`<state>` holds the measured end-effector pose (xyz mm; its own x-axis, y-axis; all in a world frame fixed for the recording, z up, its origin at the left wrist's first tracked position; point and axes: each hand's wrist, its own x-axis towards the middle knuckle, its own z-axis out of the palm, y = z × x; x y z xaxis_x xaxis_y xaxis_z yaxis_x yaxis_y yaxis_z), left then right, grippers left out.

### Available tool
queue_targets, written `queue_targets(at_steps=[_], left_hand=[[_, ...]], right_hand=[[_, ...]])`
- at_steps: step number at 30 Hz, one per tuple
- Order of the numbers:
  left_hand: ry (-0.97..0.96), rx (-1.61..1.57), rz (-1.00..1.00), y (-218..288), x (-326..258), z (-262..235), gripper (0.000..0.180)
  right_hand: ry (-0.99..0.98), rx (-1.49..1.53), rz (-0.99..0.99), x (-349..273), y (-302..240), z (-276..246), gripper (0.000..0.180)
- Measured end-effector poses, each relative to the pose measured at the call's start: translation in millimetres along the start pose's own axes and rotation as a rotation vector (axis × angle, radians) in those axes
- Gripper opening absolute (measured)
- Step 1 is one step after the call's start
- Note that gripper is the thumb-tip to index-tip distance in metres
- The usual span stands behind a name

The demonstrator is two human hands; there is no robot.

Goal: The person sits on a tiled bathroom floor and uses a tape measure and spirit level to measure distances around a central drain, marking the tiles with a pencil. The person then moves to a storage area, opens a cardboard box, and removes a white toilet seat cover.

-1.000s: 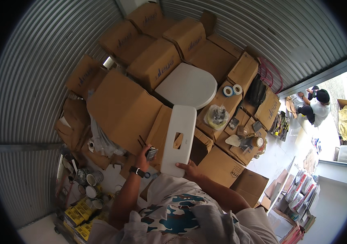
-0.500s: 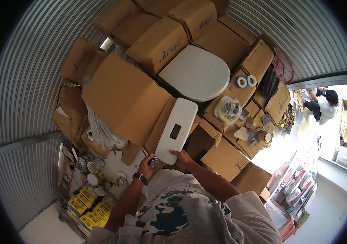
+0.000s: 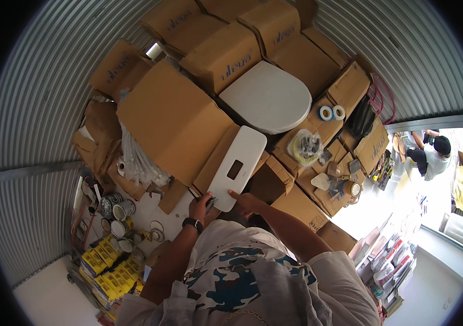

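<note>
A long white cistern lid [image 3: 245, 153] with rounded corners and a dark rectangular opening slants in front of me. Its near end is in my right hand [image 3: 248, 204], thumb on top and fingers out of sight below. Beside that end, my left hand [image 3: 198, 208] is closed around a small dark grey piece [image 3: 210, 203], mostly covered by the fingers. Whether this hand also touches the lid is hard to see. Past the lid's far end, a white toilet seat cover [image 3: 267, 98] lies on the boxes.
Cardboard boxes [image 3: 174, 119] are stacked ahead. To the right sit tape rolls [image 3: 325, 113], a plastic-wrapped bundle [image 3: 305, 148] and a jar [image 3: 353, 189]. Cans [image 3: 125, 208] and yellow packages [image 3: 98, 258] stand at the lower left. Another person [image 3: 435, 155] crouches outside the doorway.
The view has shifted slightly. The grey piece in my left hand shows less than before, and that hand sits a little closer to the lid. My right hand keeps its grip.
</note>
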<state>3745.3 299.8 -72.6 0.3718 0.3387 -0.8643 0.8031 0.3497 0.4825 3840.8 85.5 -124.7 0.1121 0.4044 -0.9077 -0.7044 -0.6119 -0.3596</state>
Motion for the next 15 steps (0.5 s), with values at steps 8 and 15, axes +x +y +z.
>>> queue_targets(at_steps=[8, 15], left_hand=[[0.252, 0.14, 0.244, 17, -13, 5, 0.061], [-0.289, 0.026, 0.417, 86, -88, 32, 0.055]], right_hand=[[0.165, -0.408, -0.034, -41, -31, -23, 0.061], [0.249, -0.204, -0.812, -176, -74, -6, 0.029]])
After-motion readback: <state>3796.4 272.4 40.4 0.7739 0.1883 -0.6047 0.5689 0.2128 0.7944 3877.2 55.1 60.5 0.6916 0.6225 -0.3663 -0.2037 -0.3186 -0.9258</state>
